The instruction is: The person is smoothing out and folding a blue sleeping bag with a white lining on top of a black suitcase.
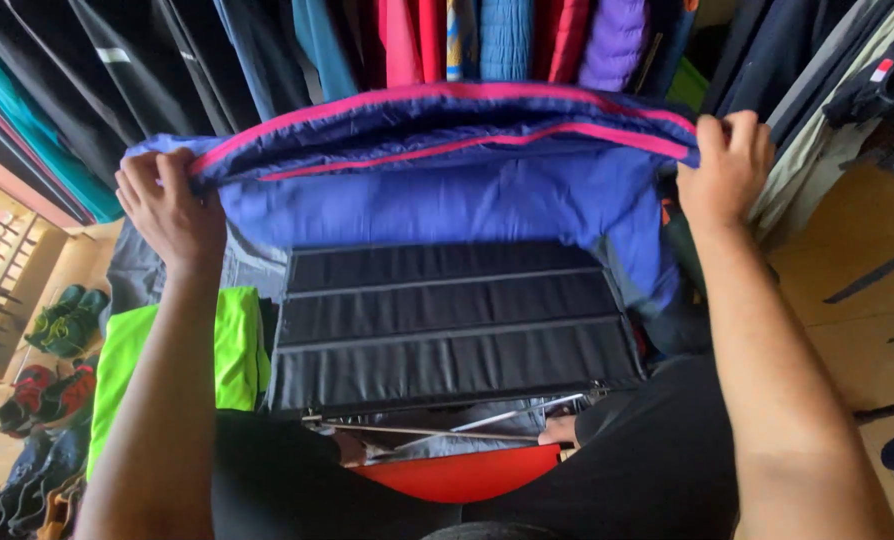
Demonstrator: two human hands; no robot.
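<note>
My left hand pinches the left edge of the blue jacket with pink piping, fingertips curled under the fold — hidden. My right hand clamps the right edge; the jacket spreads between them, its lower part hidden behind black quilted fabric.

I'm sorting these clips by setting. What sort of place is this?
Probably a clothing shop or stall: jackets hang packed in a row overhead, shoes line the floor at left, and both hands hold a blue garment with pink trim spread open.
</note>
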